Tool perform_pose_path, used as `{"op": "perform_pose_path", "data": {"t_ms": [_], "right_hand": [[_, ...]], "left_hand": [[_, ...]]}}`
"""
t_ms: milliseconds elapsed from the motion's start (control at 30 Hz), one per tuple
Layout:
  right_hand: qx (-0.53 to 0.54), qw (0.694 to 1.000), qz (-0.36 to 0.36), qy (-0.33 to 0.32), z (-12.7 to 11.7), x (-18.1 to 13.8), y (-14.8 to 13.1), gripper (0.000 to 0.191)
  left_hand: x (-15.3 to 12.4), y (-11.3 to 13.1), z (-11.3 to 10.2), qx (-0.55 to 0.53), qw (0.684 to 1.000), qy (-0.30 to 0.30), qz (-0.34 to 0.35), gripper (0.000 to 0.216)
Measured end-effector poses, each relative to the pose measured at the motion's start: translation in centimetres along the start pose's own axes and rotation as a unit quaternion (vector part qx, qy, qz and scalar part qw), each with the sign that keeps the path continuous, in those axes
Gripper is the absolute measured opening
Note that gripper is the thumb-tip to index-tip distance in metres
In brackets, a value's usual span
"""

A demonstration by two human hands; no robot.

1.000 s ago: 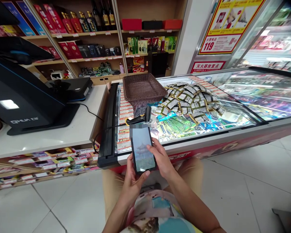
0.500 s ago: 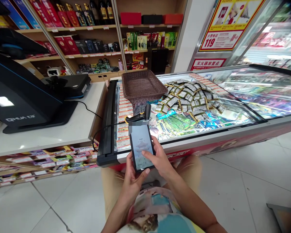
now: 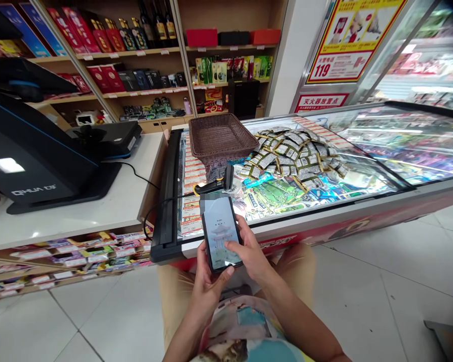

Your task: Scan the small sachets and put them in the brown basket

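A black phone [image 3: 219,232] with a lit screen is upright in front of my lap. My left hand [image 3: 207,286] grips its lower left edge, thumb lying across the bottom corner. My right hand [image 3: 249,251] wraps the phone's right side, its thumb resting on the screen. Just beyond the phone a black barcode scanner [image 3: 216,184] lies on the glass lid of a chest freezer [image 3: 287,226].
A brown woven basket [image 3: 221,136] and a heap of small sachets [image 3: 294,151] sit on the freezer glass. To the left, a white counter [image 3: 79,206] carries a black till terminal [image 3: 38,156]. Shelves of bottles and boxes [image 3: 136,50] line the back wall. White tiled floor [image 3: 381,291] lies to the right.
The phone stays in both hands while the screen picture shifts. My right thumb has slid lower on the screen. The view has wobbled slightly.
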State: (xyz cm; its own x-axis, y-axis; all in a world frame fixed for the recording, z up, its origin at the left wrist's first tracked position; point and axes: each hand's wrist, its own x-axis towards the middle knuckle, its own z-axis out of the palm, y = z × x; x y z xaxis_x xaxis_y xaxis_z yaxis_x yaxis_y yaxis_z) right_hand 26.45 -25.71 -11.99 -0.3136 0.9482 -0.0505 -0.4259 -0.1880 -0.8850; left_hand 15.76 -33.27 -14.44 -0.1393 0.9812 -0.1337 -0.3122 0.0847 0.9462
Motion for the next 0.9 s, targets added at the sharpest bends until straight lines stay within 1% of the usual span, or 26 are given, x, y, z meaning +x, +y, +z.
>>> {"op": "perform_pose_path", "data": {"t_ms": [133, 300, 533, 767, 900], "right_hand": [[0.020, 1.000, 0.002, -0.012, -0.2, -0.1, 0.0, 0.049], [0.025, 1.000, 0.005, -0.012, -0.5, -0.3, 0.0, 0.048], [0.048, 0.999, 0.017, -0.019, -0.7, -0.3, -0.3, 0.050], [0.046, 0.998, 0.022, -0.034, -1.2, 0.0, -0.3, 0.048], [0.042, 0.998, 0.008, -0.037, -1.7, 0.2, -0.3, 0.043]], "left_hand": [[0.0, 0.0, 0.2, -0.006, 1.000, -0.006, 0.003, 0.086], [0.1, 0.1, 0.3, -0.003, 1.000, 0.004, -0.004, 0.092], [0.0, 0.4, 0.6, 0.003, 1.000, 0.000, -0.013, 0.088], [0.0, 0.4, 0.8, 0.007, 1.000, -0.002, -0.006, 0.093], [-0.1, 0.6, 1.1, 0.005, 1.000, -0.001, -0.007, 0.091]]}}
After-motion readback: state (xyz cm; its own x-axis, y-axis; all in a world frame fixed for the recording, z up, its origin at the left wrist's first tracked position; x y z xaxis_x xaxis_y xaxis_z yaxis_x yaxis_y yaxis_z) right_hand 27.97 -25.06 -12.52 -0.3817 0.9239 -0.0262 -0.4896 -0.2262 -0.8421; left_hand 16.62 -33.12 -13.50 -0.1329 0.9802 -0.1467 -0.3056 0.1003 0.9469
